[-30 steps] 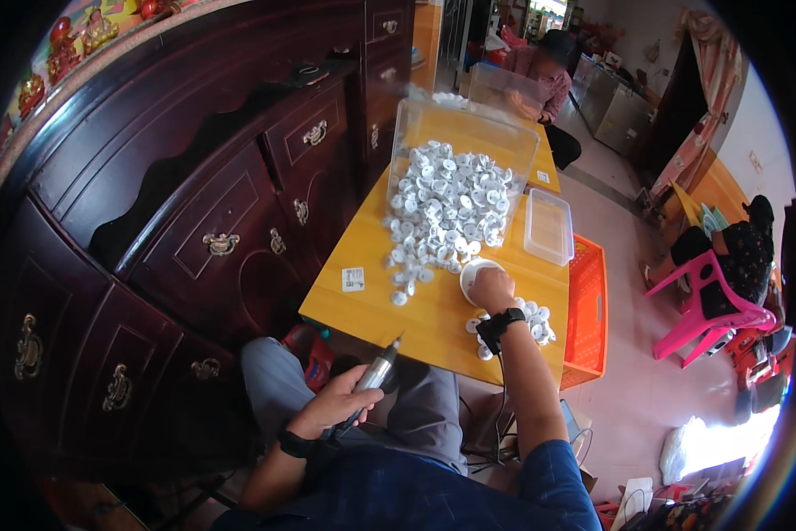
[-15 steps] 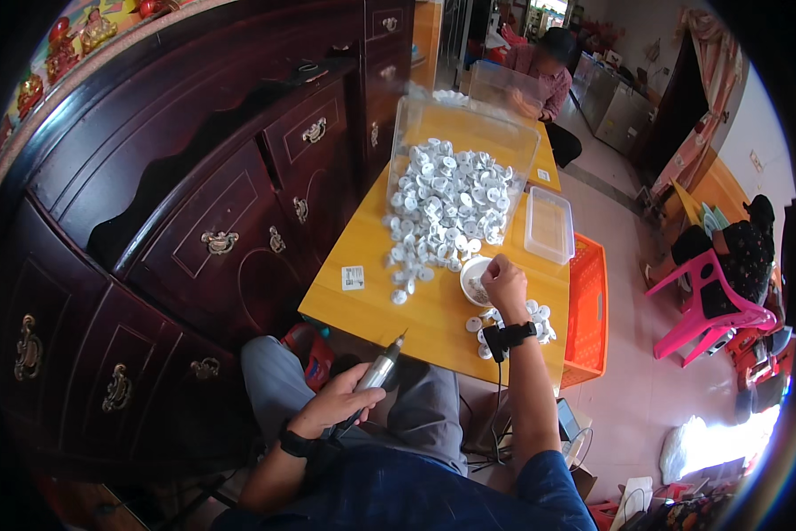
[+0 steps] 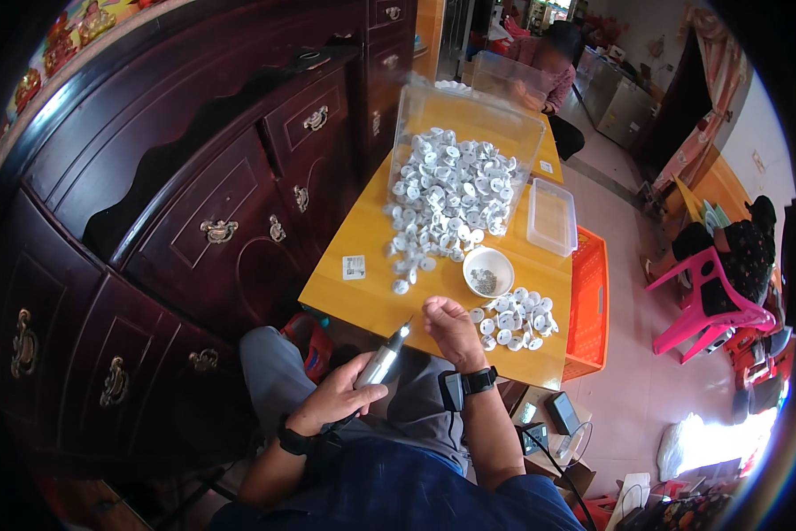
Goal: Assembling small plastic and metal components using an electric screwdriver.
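Observation:
My left hand (image 3: 338, 395) is wrapped round a silver electric screwdriver (image 3: 381, 363), its thin bit pointing up and away over the table's near edge. Just right of that bit, my right hand (image 3: 451, 326) has its fingertips pinched; whatever they hold is too small to make out. Beyond my right hand stands a white bowl (image 3: 507, 265) with small metal pieces (image 3: 483, 281) inside, probably screws. A group of white round plastic parts (image 3: 516, 319) lies to the right of that hand. A large heap of similar parts (image 3: 451, 186) spills toward me from a clear bin (image 3: 540, 142) tipped on its side.
The yellow table (image 3: 345, 296) carries a shallow clear container (image 3: 550, 217) at its right. An orange crate (image 3: 590, 305) stands beside it. Dark wooden drawers (image 3: 212, 195) line the left. Another person (image 3: 553, 84) sits at the far end; a pink chair (image 3: 708, 305) is at right.
My right hand has come out of the bowl and moved left and nearer, to the screwdriver's tip. The left hand still holds the screwdriver in nearly the same place.

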A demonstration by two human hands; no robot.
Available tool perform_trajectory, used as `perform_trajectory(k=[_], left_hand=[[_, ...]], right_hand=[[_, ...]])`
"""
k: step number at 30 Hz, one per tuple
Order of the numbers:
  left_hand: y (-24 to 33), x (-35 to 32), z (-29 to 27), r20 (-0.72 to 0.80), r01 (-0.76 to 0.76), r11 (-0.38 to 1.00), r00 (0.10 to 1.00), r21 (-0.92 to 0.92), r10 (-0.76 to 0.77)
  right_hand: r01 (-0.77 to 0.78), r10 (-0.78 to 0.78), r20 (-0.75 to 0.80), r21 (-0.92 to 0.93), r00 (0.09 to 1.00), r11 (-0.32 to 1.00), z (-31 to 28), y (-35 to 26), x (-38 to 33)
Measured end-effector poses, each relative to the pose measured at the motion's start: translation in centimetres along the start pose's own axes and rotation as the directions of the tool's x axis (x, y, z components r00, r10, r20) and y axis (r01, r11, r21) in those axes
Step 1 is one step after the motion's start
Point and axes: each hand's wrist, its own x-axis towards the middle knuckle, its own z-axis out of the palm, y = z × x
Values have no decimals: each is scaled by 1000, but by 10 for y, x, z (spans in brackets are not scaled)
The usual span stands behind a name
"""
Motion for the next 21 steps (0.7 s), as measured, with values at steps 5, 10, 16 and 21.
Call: perform_trajectory(k=[5, 10, 16, 21], left_hand=[[-1, -3, -1, -17, -12, 999, 1000, 43, 13], [-3, -3, -3, -16, 6, 997, 1000, 81, -4], [-5, -5, -7, -6, 12, 994, 1000, 107, -12], [-12, -5, -10, 30, 7, 1000, 1000, -22, -7]], right_hand=[[-80, 78, 91, 21, 993, 997, 0, 10, 5], [-108, 105, 206, 7, 973, 994, -3, 7, 11], [-181, 185, 254, -39, 949, 983, -7, 1, 15], [-240, 257, 325, -94, 910, 966, -9, -5, 20]])
